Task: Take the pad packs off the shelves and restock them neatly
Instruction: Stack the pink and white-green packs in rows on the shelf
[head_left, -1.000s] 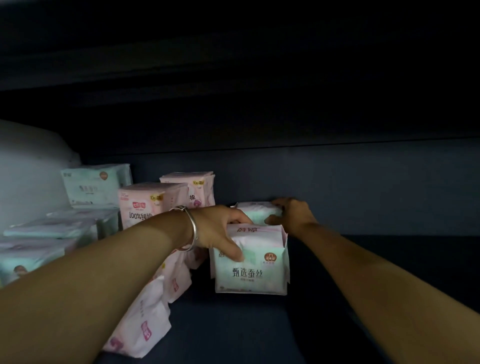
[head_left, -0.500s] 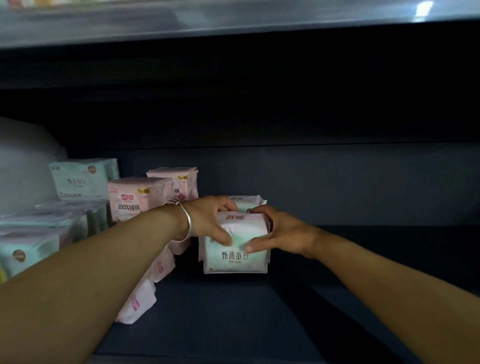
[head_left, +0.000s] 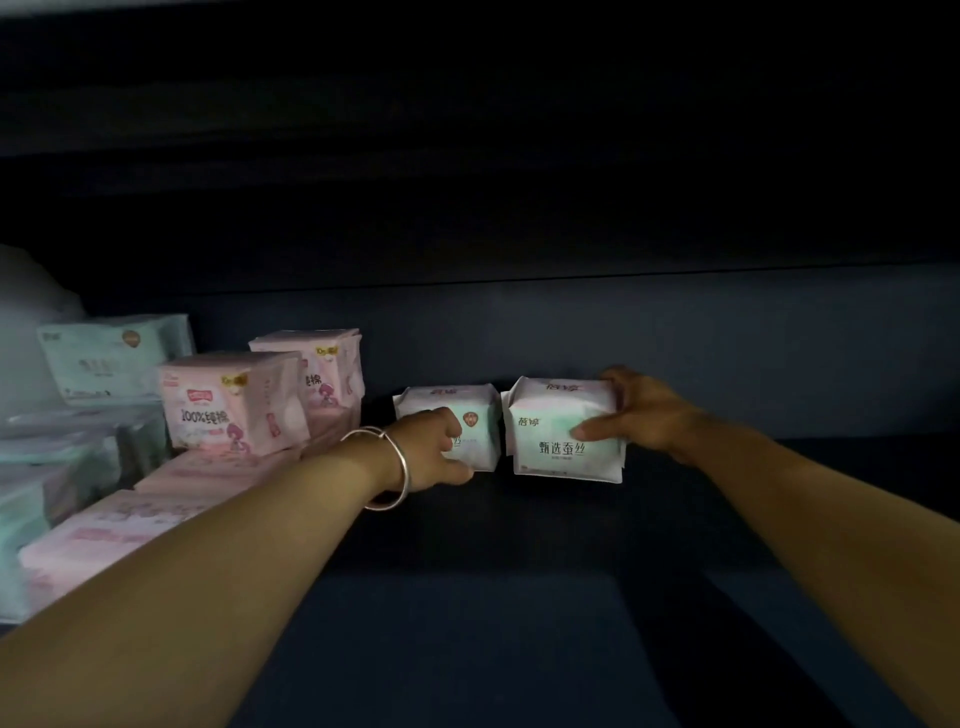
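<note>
1. Two bare forearms reach in over the dark shelf (head_left: 467, 623); a silver bangle (head_left: 392, 467) circles the left wrist.
2. The left hand (head_left: 431, 444) curls its grip round the left pack (head_left: 475, 421) (fingers mostly hidden).
3. The right hand (head_left: 641, 415) pinches the right pack (head_left: 561, 431), thumb in front, fingers behind.
4. Both packs stand upright, just beside each other, near the back wall.
5. Pink packs (head_left: 234, 400) and mint packs (head_left: 104, 358) sit stacked further left.

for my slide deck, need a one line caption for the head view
Left hand and right hand each grip a white-and-mint pad pack, side by side on the dark shelf.
</note>
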